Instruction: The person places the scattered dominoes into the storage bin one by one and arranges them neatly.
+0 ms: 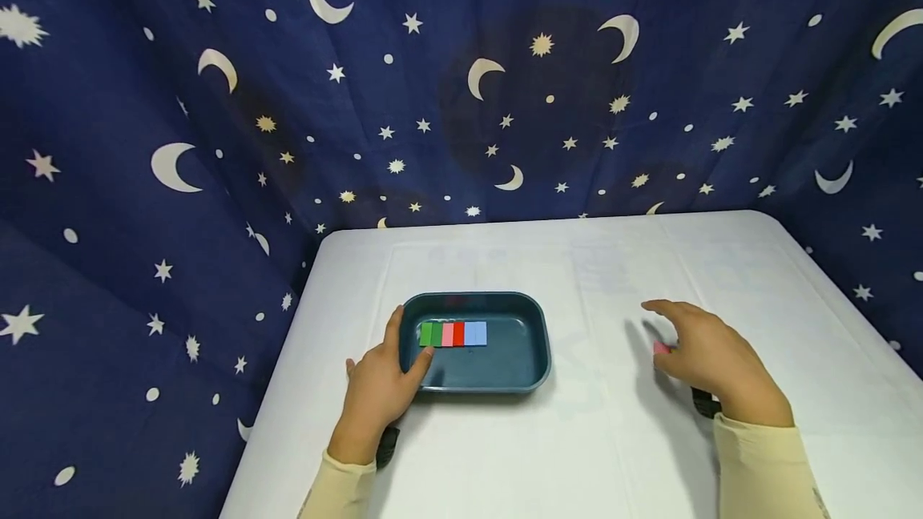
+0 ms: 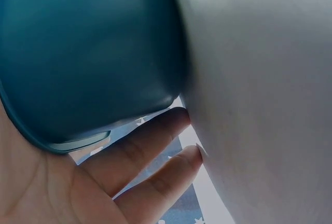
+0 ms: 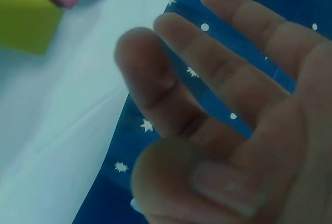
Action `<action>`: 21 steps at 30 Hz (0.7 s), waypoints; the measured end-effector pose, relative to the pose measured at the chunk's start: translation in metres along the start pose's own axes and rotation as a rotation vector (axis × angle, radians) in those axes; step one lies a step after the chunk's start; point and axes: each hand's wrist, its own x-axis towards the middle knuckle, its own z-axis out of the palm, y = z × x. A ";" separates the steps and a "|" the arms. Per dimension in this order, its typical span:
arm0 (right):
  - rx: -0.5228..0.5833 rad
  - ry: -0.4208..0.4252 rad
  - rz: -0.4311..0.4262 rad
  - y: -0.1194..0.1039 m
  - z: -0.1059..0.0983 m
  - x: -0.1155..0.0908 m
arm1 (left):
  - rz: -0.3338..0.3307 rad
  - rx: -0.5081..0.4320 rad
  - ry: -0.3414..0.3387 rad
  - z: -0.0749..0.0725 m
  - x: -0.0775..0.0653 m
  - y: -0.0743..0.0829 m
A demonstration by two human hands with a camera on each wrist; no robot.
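A dark teal tray (image 1: 505, 379) lies on the white table, with a row of small coloured blocks (image 1: 453, 334) side by side in it: green, pink, red and light blue. My left hand (image 1: 382, 383) holds the tray's left end, thumb over the rim and other fingers along the outside; the left wrist view shows two fingers (image 2: 150, 136) beside its wall, down by the table. Over the table to the right, my right hand (image 1: 710, 351) is loosely spread and holds nothing. Partly behind it is a pink block (image 1: 660, 348); the right wrist view also shows a yellow-green piece (image 3: 28, 22).
A white cloth (image 1: 591, 439) covers the table. Behind it and along both sides hangs a dark blue curtain (image 1: 433, 86) with moons and stars. The tray stands left of the middle, with a stretch of tabletop between it and my right hand.
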 end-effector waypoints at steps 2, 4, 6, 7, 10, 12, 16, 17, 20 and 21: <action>0.005 -0.018 0.028 0.003 -0.001 0.000 | -0.004 0.000 -0.005 0.000 0.000 0.000; 0.007 -0.027 0.049 0.006 -0.001 -0.001 | -0.004 0.001 -0.006 -0.001 0.000 0.000; 0.005 -0.025 0.059 0.009 0.000 0.000 | -0.003 0.005 0.005 -0.001 0.001 -0.001; 0.003 -0.022 0.068 0.010 0.001 -0.002 | -0.001 0.006 0.006 -0.001 0.001 -0.001; 0.001 -0.016 0.080 0.014 0.002 -0.006 | 0.003 0.007 0.002 0.000 0.001 -0.001; -0.002 -0.018 0.085 0.017 0.002 -0.008 | 0.004 0.003 -0.003 0.001 0.000 -0.001; 0.003 -0.050 0.094 0.022 0.001 -0.007 | 0.004 -0.004 -0.005 0.002 0.000 0.000; 0.006 -0.057 0.098 0.022 0.001 -0.006 | 0.004 -0.004 -0.002 0.001 0.000 0.000; 0.017 -0.080 0.112 0.023 0.001 -0.005 | -0.002 -0.009 -0.002 0.000 0.001 0.000; 0.017 -0.086 0.115 0.024 0.001 -0.004 | -0.004 -0.010 -0.003 0.000 0.001 0.000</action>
